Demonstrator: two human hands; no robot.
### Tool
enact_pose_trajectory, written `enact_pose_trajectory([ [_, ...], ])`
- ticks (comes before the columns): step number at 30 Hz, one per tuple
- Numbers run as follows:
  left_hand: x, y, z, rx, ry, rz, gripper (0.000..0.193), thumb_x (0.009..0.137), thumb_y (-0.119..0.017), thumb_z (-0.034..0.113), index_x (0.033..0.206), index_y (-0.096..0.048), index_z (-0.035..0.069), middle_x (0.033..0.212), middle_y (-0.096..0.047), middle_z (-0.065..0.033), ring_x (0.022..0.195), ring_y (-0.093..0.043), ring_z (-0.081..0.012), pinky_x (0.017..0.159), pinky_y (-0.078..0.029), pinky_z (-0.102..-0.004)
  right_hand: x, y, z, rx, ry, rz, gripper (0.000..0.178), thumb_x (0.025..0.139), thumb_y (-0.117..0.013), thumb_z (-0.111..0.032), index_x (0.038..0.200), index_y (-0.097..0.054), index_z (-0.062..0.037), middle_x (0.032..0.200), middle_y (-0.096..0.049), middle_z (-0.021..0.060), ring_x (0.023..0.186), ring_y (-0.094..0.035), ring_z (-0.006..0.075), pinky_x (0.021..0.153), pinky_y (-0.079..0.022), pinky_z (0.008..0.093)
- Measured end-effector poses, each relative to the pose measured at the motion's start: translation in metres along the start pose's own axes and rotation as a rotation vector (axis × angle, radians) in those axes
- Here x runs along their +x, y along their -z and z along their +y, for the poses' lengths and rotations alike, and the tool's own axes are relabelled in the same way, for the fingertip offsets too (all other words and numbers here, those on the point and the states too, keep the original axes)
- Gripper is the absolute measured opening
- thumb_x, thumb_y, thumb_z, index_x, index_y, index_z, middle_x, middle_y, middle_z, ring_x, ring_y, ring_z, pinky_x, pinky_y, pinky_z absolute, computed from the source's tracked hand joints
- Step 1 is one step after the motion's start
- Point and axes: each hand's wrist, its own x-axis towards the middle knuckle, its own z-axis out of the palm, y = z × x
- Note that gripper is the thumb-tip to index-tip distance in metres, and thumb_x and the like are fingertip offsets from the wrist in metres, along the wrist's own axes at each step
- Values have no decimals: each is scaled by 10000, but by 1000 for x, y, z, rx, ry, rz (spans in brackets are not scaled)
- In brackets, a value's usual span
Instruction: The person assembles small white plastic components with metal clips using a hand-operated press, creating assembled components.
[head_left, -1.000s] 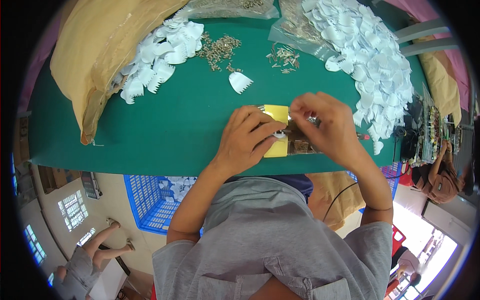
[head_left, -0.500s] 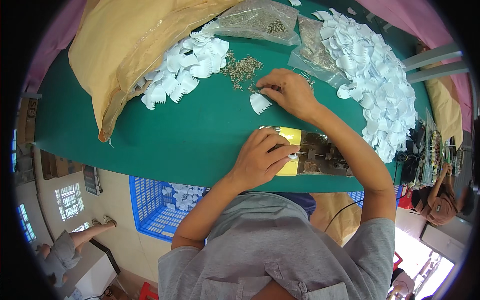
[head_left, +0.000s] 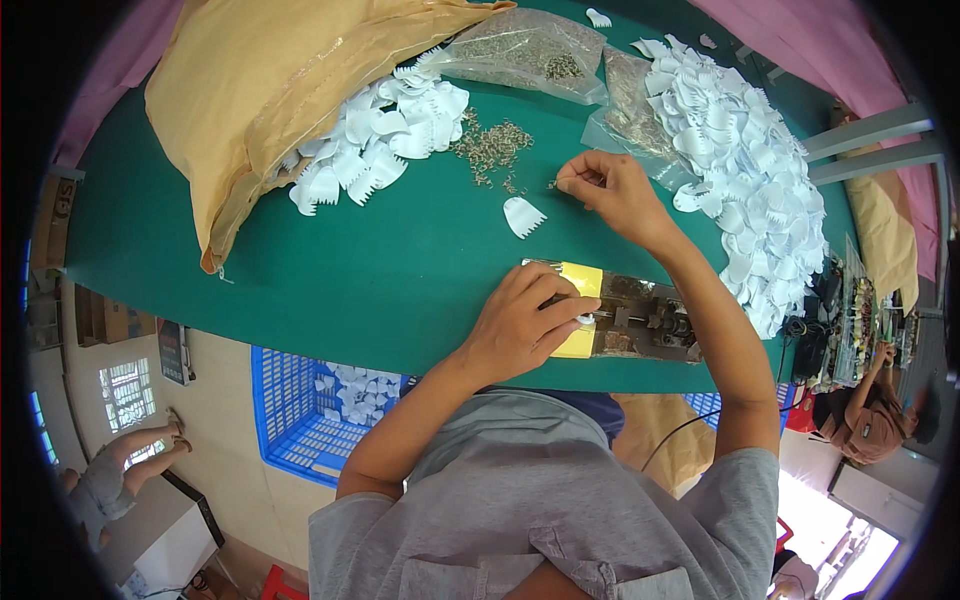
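Observation:
My left hand [head_left: 522, 318] rests on a metal fixture [head_left: 645, 318] with a yellow plate [head_left: 574, 347] at the table's near edge. Its thumb and forefinger close on a small white piece [head_left: 586, 319], mostly covered by the fingers. Above and to the right, my right hand [head_left: 617, 195] pinches a tiny metal part [head_left: 552, 184] just off its fingertips. Left of that hand, one white toothed plastic piece [head_left: 523, 216] lies alone on the green table [head_left: 400, 265]. Beyond it is a loose heap of small metal parts [head_left: 491, 146].
A large tan sack [head_left: 250, 110] spills white toothed pieces [head_left: 385, 135] at the left. Clear bags of metal parts [head_left: 530, 48] lie at the back. A big pile of white pieces [head_left: 745, 190] covers the right side. Below the table edge stands a blue basket [head_left: 290, 400].
My right hand has drawn back to the right, away from the lone white piece, with a tiny metal part at its fingertips. My left hand stays on the fixture.

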Motion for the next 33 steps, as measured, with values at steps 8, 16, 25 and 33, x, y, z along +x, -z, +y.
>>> enact_pose_trajectory([
  [8,2,0,1,16,-21,13,291,860,-787,93,1149,-761,119,1086,-684,-34,1067,-607,-289,970,-498,-432,-9,11,-3,203,-163,-64,227,990,-735,-207,1014,-739,19,902,-715,3,788,-605,65,712,-509,267],
  [16,5,1,1,18,-27,8,299,843,-785,73,1139,-766,117,1049,-682,-37,1023,-620,-282,929,-515,-419,-73,26,-13,-417,86,-128,127,932,-655,-128,921,-672,-2,852,-685,183,821,-689,362,704,-528,449],
  [25,3,-2,0,10,-12,19,348,809,-795,22,1143,-776,117,1049,-682,-46,1027,-627,-280,926,-528,-420,-65,5,7,-188,67,-28,144,927,-735,-106,1034,-740,-10,929,-730,118,804,-701,258,733,-548,366],
  [33,2,-3,-2,-6,0,10,299,861,-756,77,1155,-768,128,1039,-654,-32,1056,-602,-279,963,-503,-433,-75,-11,6,-308,96,112,115,867,-750,-108,957,-770,-41,897,-739,110,783,-721,275,715,-563,386],
])
